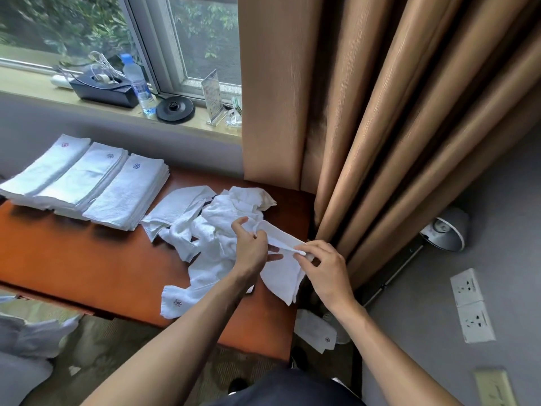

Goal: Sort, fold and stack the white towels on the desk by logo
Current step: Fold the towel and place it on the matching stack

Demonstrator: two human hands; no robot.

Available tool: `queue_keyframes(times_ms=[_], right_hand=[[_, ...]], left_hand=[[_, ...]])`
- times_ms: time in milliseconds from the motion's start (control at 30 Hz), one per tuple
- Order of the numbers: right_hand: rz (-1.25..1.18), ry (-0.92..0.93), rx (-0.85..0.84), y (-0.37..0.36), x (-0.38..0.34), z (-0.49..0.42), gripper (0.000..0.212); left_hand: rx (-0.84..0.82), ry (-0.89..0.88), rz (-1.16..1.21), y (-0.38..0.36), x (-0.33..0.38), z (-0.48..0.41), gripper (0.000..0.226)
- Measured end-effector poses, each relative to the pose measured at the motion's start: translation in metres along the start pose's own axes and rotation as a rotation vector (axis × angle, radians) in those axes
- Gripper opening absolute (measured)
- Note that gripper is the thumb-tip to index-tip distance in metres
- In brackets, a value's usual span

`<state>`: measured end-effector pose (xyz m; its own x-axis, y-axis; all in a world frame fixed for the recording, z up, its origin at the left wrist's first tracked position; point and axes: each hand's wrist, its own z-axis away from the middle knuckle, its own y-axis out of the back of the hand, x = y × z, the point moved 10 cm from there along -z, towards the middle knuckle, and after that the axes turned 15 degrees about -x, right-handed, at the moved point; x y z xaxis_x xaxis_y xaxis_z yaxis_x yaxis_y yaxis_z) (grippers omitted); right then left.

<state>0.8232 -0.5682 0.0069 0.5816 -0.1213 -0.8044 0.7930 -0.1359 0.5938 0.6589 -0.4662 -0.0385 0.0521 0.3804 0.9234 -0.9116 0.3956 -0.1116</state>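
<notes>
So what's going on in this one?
A person is sorting white towels at a wooden desk. The left hand and right hand pinch the edge of one towel, stretched between them above the loose pile. Three folded stacks already sit on the desk's left side. A stray towel lies on the floor.

Windowsill (35,86) holds water bottle (140,83), black cable tray (102,90), round black kettle base (175,109), clear sign stand (212,96). Tan curtain (380,112) hangs right; white wall sockets (471,306) beyond.
</notes>
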Motion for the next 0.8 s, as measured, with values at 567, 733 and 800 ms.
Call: queue_keyframes(times_ms=[567, 733, 800], right_hand=[[-0.13, -0.026, -0.031, 0.003, 0.007, 0.004, 0.013], [-0.145, -0.041, -0.036, 0.007, 0.009, 0.005, 0.019], [-0.16, -0.043, -0.042, 0.008, 0.009, 0.006, 0.022]], left_hand=[[-0.023, -0.013, 0.023, -0.005, 0.005, 0.007, 0.054], [-0.016, 0.063, 0.057, -0.004, 0.0, 0.007, 0.032], [-0.021, 0.08, 0.075, -0.004, 0.0, 0.007, 0.025]])
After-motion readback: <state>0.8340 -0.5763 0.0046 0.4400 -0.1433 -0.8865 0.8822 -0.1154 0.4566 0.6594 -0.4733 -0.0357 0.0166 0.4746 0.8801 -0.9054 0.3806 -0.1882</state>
